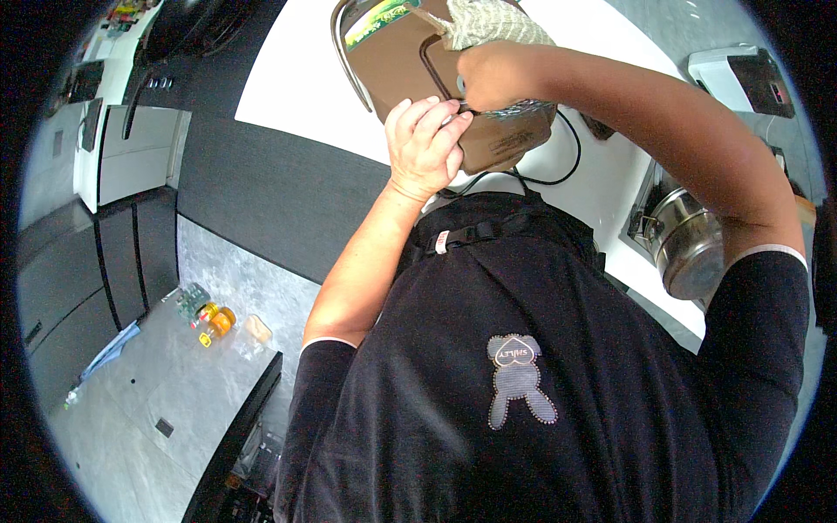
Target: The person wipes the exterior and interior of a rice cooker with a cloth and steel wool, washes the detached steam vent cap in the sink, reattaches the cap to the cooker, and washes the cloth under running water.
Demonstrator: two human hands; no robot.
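A brown board-like object [399, 72] with a curved metal handle or rim [350, 62] and a green and yellow printed label lies on the white counter before me. My left hand [425, 140] rests at its near edge, fingers bent over a small shiny thing that I cannot make out. Just to the right, my right hand [500, 75] is curled in a fist close to the left fingertips; what it holds is hidden. Clear, glinting material shows under the right wrist. A ribbed beige cloth [497, 25] lies against the far side of the right hand.
A black cable [575, 153] loops over the white countertop [301, 85]. At the right, a steel pot [690, 245] sits by my right elbow, and a white and black appliance [739, 78] stands farther back. Oil bottles [219, 323] stand on the grey floor at left, near dark cabinets [85, 268].
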